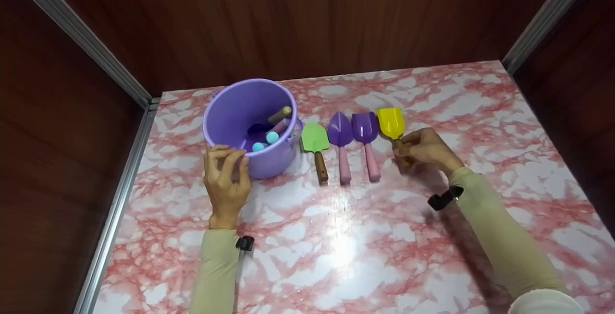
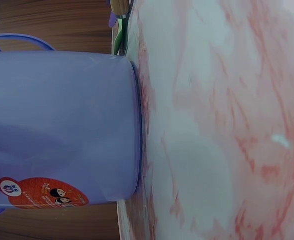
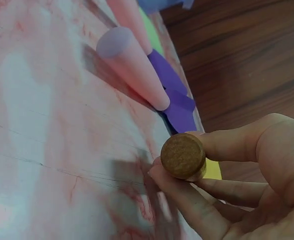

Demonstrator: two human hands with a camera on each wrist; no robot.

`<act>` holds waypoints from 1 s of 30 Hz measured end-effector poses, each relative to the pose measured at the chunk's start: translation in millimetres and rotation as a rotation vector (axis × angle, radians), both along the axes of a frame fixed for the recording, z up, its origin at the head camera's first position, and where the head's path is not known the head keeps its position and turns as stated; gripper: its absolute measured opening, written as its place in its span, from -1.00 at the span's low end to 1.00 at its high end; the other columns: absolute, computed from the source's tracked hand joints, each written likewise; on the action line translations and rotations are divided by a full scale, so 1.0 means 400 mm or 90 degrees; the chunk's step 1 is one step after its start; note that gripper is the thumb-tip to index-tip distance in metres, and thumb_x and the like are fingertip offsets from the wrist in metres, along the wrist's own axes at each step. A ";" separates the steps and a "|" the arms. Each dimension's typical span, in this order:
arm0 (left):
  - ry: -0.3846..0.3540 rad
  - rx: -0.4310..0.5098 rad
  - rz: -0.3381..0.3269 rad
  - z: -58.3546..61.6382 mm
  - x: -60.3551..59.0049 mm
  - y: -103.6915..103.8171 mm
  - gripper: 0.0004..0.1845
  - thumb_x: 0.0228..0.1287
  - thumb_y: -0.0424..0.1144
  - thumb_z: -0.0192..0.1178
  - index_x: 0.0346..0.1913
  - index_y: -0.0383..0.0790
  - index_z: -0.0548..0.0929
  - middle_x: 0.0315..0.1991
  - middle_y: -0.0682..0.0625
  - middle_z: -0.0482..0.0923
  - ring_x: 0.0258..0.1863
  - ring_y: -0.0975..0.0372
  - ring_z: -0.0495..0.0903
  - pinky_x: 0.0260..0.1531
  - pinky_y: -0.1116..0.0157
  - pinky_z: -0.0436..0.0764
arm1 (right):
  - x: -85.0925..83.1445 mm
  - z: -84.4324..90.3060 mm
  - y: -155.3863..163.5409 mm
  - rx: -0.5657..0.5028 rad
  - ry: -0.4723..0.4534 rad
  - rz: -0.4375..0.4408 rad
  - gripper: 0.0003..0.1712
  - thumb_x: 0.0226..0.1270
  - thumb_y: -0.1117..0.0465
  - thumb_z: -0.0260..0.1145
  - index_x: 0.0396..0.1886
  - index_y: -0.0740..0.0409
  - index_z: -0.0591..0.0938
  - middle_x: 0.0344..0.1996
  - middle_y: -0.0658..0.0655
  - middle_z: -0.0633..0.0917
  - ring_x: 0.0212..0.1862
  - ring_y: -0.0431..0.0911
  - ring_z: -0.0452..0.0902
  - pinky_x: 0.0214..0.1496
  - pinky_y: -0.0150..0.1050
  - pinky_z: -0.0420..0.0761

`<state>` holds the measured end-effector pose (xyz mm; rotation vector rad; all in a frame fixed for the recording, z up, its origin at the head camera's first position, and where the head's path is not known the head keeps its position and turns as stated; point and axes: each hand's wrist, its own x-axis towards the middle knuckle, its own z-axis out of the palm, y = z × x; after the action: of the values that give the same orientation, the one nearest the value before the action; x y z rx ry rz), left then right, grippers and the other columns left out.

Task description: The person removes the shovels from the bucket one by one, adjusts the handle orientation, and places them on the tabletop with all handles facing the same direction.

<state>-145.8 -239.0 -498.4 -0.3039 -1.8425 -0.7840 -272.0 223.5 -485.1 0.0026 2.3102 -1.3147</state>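
My left hand [image 1: 226,184] holds the near rim of the purple bucket [image 1: 274,164] with its fingertips. Several toy pieces lie inside, among them two light blue round ends [image 1: 272,137] and a yellowish handle [image 1: 280,114]. With thumb and fingers, my right hand [image 1: 425,151] pinches the brown wooden handle [image 3: 182,156] of a yellow toy shovel [image 1: 391,121], the rightmost in a row. To its left lie a purple square shovel [image 1: 365,126], a purple pointed trowel [image 1: 340,129] and a green shovel [image 1: 314,137]. The left wrist view shows mostly the bucket's side.
The tools and bucket stand on a red-and-white marbled tabletop [image 1: 298,256]. A dark wooden panel [image 1: 336,21] rises behind, with metal-edged panels at left and right. An orange-red sticker [image 2: 49,192] is on the bucket's side.
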 end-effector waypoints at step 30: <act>-0.003 0.000 0.004 -0.003 0.001 -0.002 -0.69 0.58 -0.04 0.25 -0.12 -0.22 0.81 -0.15 -0.24 0.60 0.04 -0.14 0.64 0.56 -0.32 0.28 | -0.004 0.027 -0.015 0.103 0.024 0.098 -0.57 0.43 0.12 0.48 0.06 0.41 0.73 -0.37 0.06 0.82 -0.33 -0.14 0.71 -0.18 -0.28 0.75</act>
<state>-145.6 -239.7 -499.8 -0.2969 -1.8471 -0.7815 -273.4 217.4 -474.4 -0.1458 2.3905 -1.0582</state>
